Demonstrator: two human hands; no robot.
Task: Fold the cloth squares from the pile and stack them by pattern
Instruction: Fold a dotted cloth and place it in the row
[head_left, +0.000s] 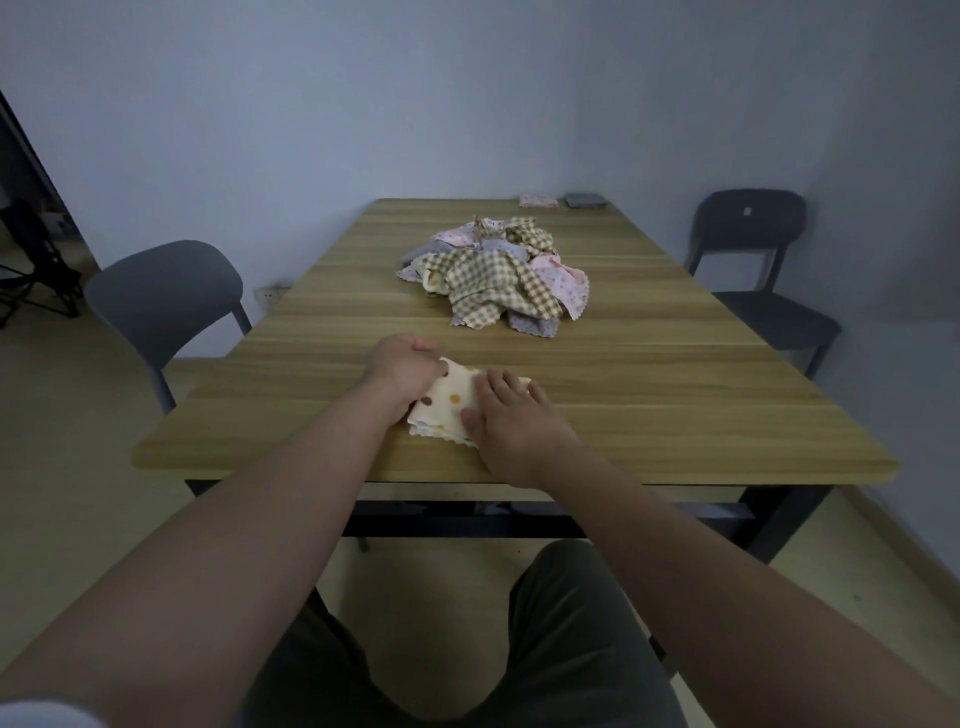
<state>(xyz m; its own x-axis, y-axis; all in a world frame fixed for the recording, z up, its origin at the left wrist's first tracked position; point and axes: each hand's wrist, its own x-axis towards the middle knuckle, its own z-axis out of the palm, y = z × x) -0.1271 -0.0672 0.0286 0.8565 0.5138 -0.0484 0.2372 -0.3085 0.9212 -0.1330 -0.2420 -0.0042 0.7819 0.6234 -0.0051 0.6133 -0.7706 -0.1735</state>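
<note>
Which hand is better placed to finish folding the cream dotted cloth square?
Left, probably. The left hand pinches the far corner of the cream polka-dot cloth square, while the right hand lies flat on it, pinning it to the wooden table.

A: Lying on the wooden table (649, 395)?
B: Heaped mid-table, a pile of cloth squares (496, 273): checked, pink, grey-blue.
A: Nearer the front edge?
B: A cream dotted cloth (449, 397), folded, lying flat.
A: By the far edge?
B: A pink folded stack (538, 200), and just beside it a grey stack (585, 200).
</note>
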